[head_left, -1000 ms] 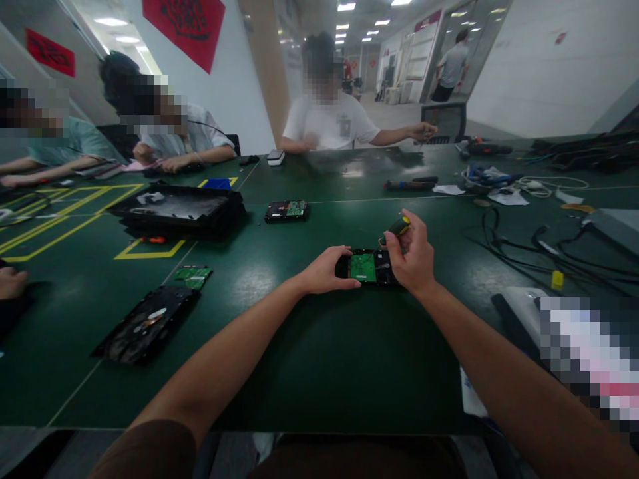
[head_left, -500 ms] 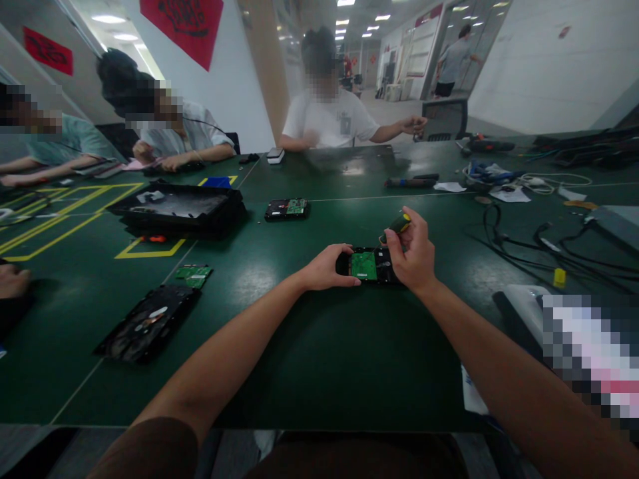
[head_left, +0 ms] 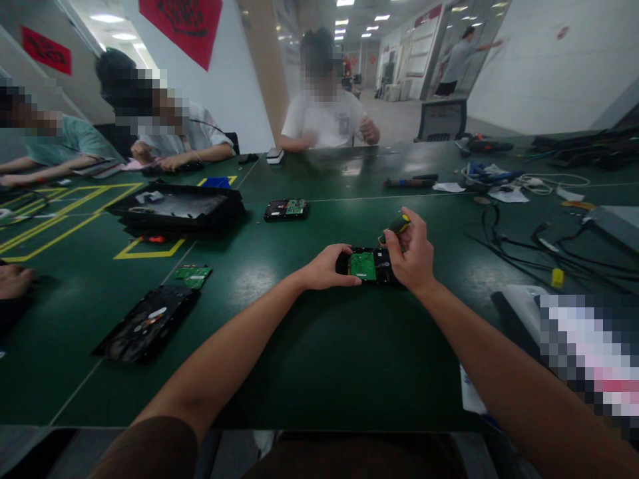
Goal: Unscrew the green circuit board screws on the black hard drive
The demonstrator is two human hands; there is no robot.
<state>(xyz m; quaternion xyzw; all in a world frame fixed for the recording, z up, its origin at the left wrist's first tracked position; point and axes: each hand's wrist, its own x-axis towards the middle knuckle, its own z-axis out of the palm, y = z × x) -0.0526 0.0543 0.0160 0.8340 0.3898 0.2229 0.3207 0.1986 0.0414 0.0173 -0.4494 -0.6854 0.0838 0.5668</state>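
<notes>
A black hard drive (head_left: 383,265) with a green circuit board (head_left: 363,267) facing up lies on the green table in front of me. My left hand (head_left: 327,267) grips its left end, thumb along the near edge and fingers at the far edge. Over the drive's right part, my right hand (head_left: 414,256) is closed around a screwdriver (head_left: 398,226) with a green and yellow handle. Its thin shaft slants down and left to the far edge of the board. Whether the tip sits in a screw is too small to tell.
To the left lie another hard drive (head_left: 147,324) and a loose circuit board (head_left: 194,275). Black trays (head_left: 177,209) stand behind them, and a third drive (head_left: 286,209) lies farther back. Black cables (head_left: 529,246) spread at the right. Co-workers sit across and at the left; one hand (head_left: 14,281) rests at the left edge.
My hands, the drive and the screwdriver stay almost in place. The person across has drawn an outstretched arm back in, and the person in the background has raised an arm toward the wall.
</notes>
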